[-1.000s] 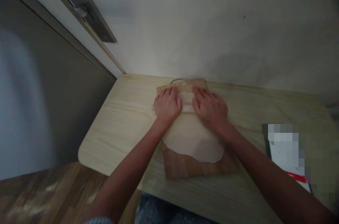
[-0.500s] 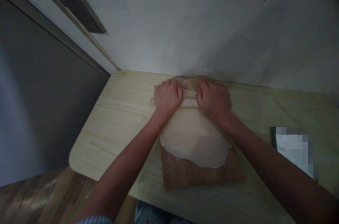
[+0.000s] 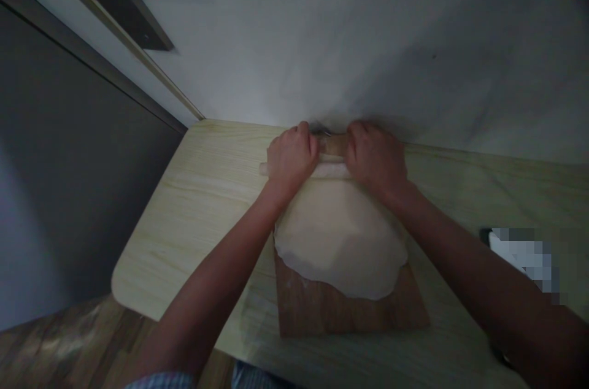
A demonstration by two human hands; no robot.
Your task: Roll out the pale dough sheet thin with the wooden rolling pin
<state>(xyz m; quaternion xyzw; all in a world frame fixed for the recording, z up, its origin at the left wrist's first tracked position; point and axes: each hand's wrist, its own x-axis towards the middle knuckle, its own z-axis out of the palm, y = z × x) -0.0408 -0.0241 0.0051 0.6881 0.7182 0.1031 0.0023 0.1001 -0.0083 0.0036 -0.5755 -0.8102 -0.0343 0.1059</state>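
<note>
Cream-coloured dough (image 3: 340, 242) is lying as a thin, wavy-edged sheet over a brown wooden board (image 3: 350, 318), covering most of it and leaving a strip of bare wood showing along the near side. The board is sitting against the far edge of the pale wood-grained desk (image 3: 197, 192), well to the right of the desk's rounded near left corner. Across the far part of the dough a slim pale rolling pin (image 3: 330, 170) is lying roughly parallel to the desk's far edge, its left end poking out beyond the left hand (image 3: 293, 153). Both hands are resting on the pin with a gap between them — the right hand (image 3: 375, 156) is hiding the pin's other end. On each hand the fingers are lying together, bent forward over the far side; whether they are clamping round the pin I cannot tell — the backs of the hands are blocking the view. Right of the board, beside the right forearm, a blocked-out item (image 3: 519, 254) is lying on the desk. White wall (image 3: 345, 39) is standing behind the far edge.
</note>
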